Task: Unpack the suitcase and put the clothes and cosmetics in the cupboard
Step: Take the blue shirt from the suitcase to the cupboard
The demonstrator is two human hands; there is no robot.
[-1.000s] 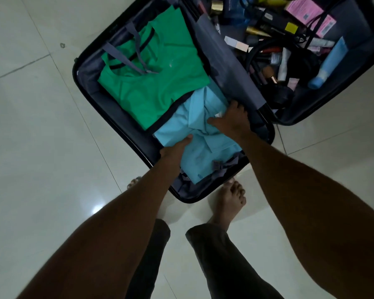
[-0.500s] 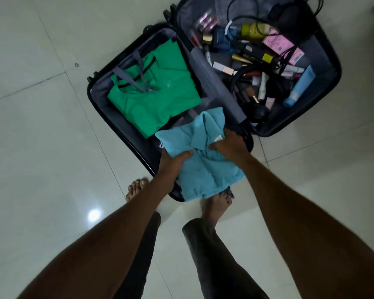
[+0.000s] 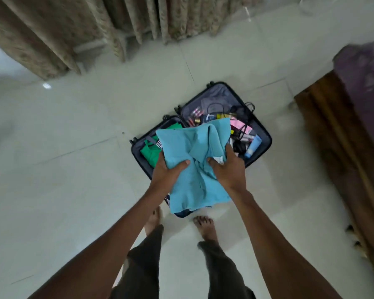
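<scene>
A folded light blue shirt (image 3: 194,160) is held up above the open black suitcase (image 3: 266,137) on the floor. My left hand (image 3: 168,169) grips its left edge, thumb on top. My right hand (image 3: 227,167) grips its right side near the collar and a white tag. In the suitcase's left half a green shirt (image 3: 150,152) shows beside the blue one. The right half holds cosmetics: a blue tube (image 3: 253,146), pink boxes (image 3: 239,125), small bottles and black cables. The blue shirt hides much of the suitcase.
Patterned curtains (image 3: 73,29) hang along the far wall. A wooden bed frame (image 3: 337,147) with a purple cover (image 3: 367,83) stands at the right. Pale floor tiles (image 3: 63,180) surround the suitcase. My bare feet stand just in front of the suitcase.
Both hands have lifted the blue shirt out of the suitcase and higher. My view rose and pulled back, so the curtains and bed came into sight.
</scene>
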